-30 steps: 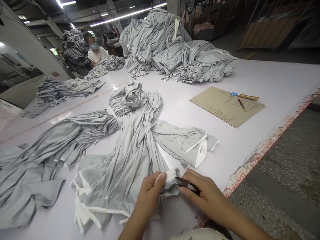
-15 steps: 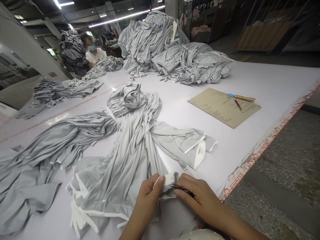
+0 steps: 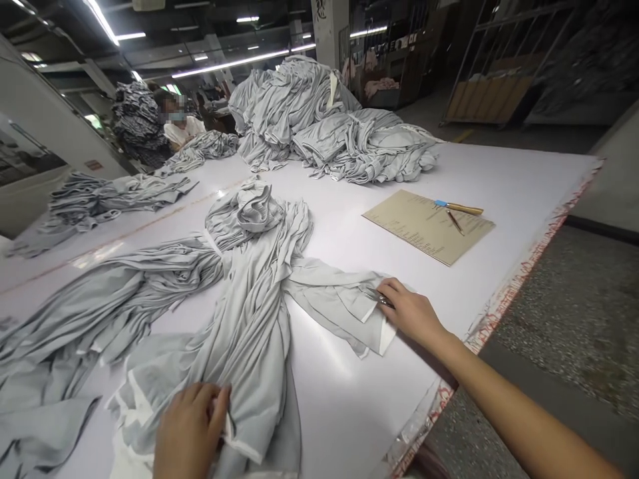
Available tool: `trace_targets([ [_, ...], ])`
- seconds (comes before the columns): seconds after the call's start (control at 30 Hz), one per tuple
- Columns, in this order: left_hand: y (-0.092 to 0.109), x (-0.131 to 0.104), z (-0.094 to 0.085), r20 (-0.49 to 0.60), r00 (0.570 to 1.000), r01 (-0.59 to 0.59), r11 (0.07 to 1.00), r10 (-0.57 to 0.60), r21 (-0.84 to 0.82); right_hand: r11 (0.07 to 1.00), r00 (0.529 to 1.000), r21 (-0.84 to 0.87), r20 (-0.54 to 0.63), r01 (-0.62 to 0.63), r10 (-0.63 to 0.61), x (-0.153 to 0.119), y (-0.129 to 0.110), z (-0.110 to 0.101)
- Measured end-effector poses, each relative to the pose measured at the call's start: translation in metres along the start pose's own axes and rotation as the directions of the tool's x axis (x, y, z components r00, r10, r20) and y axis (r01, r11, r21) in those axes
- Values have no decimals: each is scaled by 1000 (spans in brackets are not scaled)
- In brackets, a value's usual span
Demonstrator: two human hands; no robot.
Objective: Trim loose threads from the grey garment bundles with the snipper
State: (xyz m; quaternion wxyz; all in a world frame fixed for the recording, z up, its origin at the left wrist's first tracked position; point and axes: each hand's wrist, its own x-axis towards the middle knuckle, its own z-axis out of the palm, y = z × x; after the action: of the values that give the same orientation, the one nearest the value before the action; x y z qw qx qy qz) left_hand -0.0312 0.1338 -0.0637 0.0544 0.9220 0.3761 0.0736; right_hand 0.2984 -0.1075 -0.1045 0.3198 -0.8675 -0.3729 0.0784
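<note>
Nearest to me, my left hand has its fingers curled at the white-edged lower end of a bundle of long grey cloth pieces; its fingertips are partly hidden. Farther out to the right, my right hand is closed around small dark thread snips, whose blades point left. These snips lie over a separate grey cloth piece with a white-trimmed end, which the right hand touches. The grey bundle runs away from me to a gathered, rolled heap at its far end.
A brown card lies on the white table, with a blue-and-wood-handled tool and a pen on it. More grey cloth spreads left. A large grey pile stands behind. A masked person is at the far left.
My hands have come apart. The left moved left to the bundle's lower end; the right moved up with the snips to the separate cloth piece. The white-edged piece between them was let go.
</note>
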Motion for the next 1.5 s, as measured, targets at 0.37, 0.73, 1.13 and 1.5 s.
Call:
trace_targets([
  [0.37,145,-7,-9,29,912,-319,755,408,-573,769,888,567,134,296,-441,-84,-113,-7],
  [0.73,140,-36,19,532,821,487,-229,-209,-842,570,971,787,165,-236,175,-85,-81,37],
  [1.13,119,-20,21,21,988,-117,832,152,-543,592,990,795,140,-130,29,-80,-96,32],
  [1.5,150,-7,5,73,979,5,331,193,-944,797,979,603,179,-35,-92,-91,-102,11],
])
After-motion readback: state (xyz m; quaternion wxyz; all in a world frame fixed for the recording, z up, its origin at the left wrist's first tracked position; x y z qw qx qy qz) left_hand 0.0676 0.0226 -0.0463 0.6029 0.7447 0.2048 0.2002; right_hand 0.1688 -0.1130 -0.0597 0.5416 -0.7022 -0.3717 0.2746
